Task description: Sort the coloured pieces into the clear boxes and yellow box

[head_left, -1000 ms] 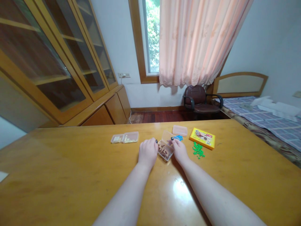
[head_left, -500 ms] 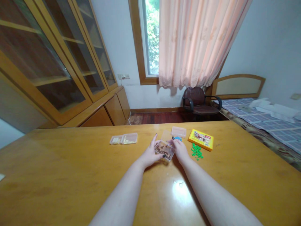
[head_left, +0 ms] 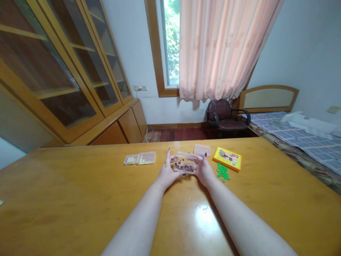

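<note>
A small clear plastic box (head_left: 184,164) with brown pieces inside is lifted off the wooden table (head_left: 80,199), tilted up on edge, lid folded over it. My left hand (head_left: 167,172) holds its left end with fingers pointing up. At the box's right end my right hand (head_left: 204,169) grips it, fingertips on the lid. A few blue pieces lie just behind my right hand, mostly hidden.
An open clear box (head_left: 140,158) lies to the left. A pinkish box (head_left: 201,149), a yellow booklet (head_left: 227,158) and several loose green pieces (head_left: 222,172) lie to the right. Beyond the table stand a glass-door cabinet, a chair (head_left: 226,115) and a bed.
The box of brown pieces left the table and tipped upright between both hands. Its lid came down over it. My left hand went from resting beside the box to gripping its end.
</note>
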The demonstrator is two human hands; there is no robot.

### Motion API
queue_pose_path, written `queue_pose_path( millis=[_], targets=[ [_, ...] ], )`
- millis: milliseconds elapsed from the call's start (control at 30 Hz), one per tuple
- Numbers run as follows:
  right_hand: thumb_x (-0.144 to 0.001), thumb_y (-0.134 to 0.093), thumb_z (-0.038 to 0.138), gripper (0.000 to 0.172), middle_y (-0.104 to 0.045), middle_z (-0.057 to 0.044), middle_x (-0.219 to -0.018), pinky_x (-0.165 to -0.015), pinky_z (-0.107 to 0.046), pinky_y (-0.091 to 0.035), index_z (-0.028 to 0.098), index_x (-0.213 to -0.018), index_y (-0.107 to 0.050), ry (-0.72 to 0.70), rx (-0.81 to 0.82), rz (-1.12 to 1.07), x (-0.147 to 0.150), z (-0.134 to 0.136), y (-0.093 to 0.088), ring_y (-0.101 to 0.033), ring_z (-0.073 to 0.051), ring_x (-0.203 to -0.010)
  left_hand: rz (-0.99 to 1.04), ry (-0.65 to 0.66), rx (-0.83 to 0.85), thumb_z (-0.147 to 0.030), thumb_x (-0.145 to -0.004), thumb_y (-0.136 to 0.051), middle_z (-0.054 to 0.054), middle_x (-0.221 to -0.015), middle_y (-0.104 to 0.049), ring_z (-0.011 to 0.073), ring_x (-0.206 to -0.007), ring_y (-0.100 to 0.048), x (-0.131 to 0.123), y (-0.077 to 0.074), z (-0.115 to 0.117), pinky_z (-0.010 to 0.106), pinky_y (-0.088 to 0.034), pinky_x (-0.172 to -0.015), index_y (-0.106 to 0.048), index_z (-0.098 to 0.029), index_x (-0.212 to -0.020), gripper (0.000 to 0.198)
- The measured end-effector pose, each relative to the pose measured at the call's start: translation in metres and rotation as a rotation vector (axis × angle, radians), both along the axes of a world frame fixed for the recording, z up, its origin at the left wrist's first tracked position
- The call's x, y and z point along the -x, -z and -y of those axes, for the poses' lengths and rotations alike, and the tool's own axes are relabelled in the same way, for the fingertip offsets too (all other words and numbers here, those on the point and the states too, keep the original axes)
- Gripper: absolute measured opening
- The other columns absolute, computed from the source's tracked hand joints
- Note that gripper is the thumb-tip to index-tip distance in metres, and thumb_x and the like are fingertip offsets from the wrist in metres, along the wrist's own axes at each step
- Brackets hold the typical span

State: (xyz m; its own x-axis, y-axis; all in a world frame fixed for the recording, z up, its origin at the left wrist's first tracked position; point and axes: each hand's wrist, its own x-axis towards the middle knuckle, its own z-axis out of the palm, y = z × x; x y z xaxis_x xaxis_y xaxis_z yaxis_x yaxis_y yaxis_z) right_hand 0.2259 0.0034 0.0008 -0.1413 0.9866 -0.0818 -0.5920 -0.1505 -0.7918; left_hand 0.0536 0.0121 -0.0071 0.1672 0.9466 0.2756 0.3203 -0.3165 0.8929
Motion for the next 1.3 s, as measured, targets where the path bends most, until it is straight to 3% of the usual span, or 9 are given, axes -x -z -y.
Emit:
queue_pose_path(
  millis=[167,333,433,500,600,700,933,1067,1300],
  targets=[
    [-0.069,-0.06,0.04,0.034,-0.066,-0.006,-0.093,-0.065,-0.037,-0.049,0.022,-0.097,-0.059,0.023,0.08,0.082,0.001,-0.002,0.002,-0.063,-0.021,-0.076,-0.009,0.007,-0.019,-0.022,-0.052,-0.075,0.005,-0.117,-0.047,0.0176,-0.103,-0.051,-0.001,0.001,0.001,0.035,-0.038,-0.094,-0.001,-0.029,-0.137,0.113],
    [-0.061,-0.066,0.029,0.035,-0.068,-0.005,-0.084,-0.063,-0.033,-0.048,0.02,-0.095,-0.063,0.116,0.047,0.2,0.003,-0.004,0.006,-0.062,-0.02,-0.069,0.295,0.155,0.192,-0.028,-0.055,-0.073,0.009,-0.121,-0.047,0.0132,-0.085,-0.058,-0.002,0.006,-0.004,0.024,-0.048,-0.07,0.0,-0.029,-0.137,0.11],
    [-0.058,-0.068,0.029,0.038,-0.068,-0.005,-0.085,-0.064,-0.031,-0.047,0.018,-0.094,-0.064,0.172,0.012,0.274,0.002,-0.006,0.008,-0.062,-0.019,-0.07,0.426,0.136,0.445,-0.049,-0.071,-0.055,0.009,-0.098,-0.06,0.0102,-0.062,-0.058,0.001,0.008,-0.008,0.017,-0.04,-0.044,-0.027,-0.019,-0.132,0.073],
    [-0.058,-0.068,0.03,0.039,-0.067,-0.006,-0.086,-0.064,-0.03,-0.047,0.018,-0.094,-0.064,0.19,-0.013,0.321,0.002,-0.007,0.009,-0.061,-0.019,-0.072,0.425,0.158,0.569,-0.052,-0.073,-0.05,0.007,-0.079,-0.063,0.0101,-0.053,-0.055,0.003,0.006,-0.01,0.015,-0.034,-0.038,-0.048,-0.013,-0.114,0.056],
    [-0.059,-0.068,0.03,0.04,-0.067,-0.006,-0.087,-0.063,-0.028,-0.047,0.017,-0.096,-0.063,0.214,-0.025,0.366,0.003,-0.007,0.01,-0.061,-0.018,-0.072,0.418,0.212,0.65,-0.044,-0.069,-0.06,0.005,-0.069,-0.062,0.0098,-0.052,-0.055,0.006,0.001,-0.01,0.016,-0.038,-0.041,-0.059,-0.011,-0.093,0.041],
    [-0.062,-0.066,0.03,0.04,-0.066,-0.004,-0.084,-0.058,-0.027,-0.047,0.02,-0.1,-0.059,0.19,0.04,0.305,0.004,-0.005,0.008,-0.06,-0.016,-0.068,0.462,0.195,0.701,-0.038,-0.068,-0.062,0.006,-0.07,-0.063,0.0089,-0.052,-0.056,0.007,-0.003,-0.009,0.018,-0.043,-0.046,-0.06,-0.01,-0.089,0.035],
    [-0.075,-0.054,0.025,0.016,-0.067,-0.007,-0.09,-0.062,-0.025,-0.051,0.016,-0.088,-0.058,-0.092,0.243,0.082,0.004,0.001,0.002,-0.063,-0.014,-0.076,0.552,0.065,0.736,-0.032,-0.07,-0.061,0.008,-0.087,-0.066,0.0108,-0.065,-0.062,0.007,-0.002,-0.01,0.019,-0.05,-0.054,-0.059,-0.013,-0.089,0.027],
    [-0.076,-0.054,0.022,0.016,-0.067,-0.01,-0.089,-0.059,-0.023,-0.051,0.013,-0.088,-0.059,-0.093,0.325,0.069,0.003,-0.002,0.006,-0.064,-0.014,-0.071,0.527,0.063,0.733,-0.032,-0.071,-0.06,0.01,-0.092,-0.065,0.0113,-0.068,-0.063,0.006,-0.003,-0.01,0.017,-0.049,-0.052,-0.059,-0.012,-0.093,0.029],
    [-0.071,-0.059,0.021,0.014,-0.068,-0.008,-0.081,-0.049,-0.021,-0.049,0.014,-0.083,-0.06,-0.021,0.285,0.126,0.006,-0.001,0.008,-0.063,-0.014,-0.065,0.495,0.056,0.716,-0.031,-0.074,-0.057,0.01,-0.091,-0.065,0.0105,-0.064,-0.062,0.003,-0.003,-0.011,0.017,-0.048,-0.05,-0.059,-0.012,-0.096,0.03]
  ],
)
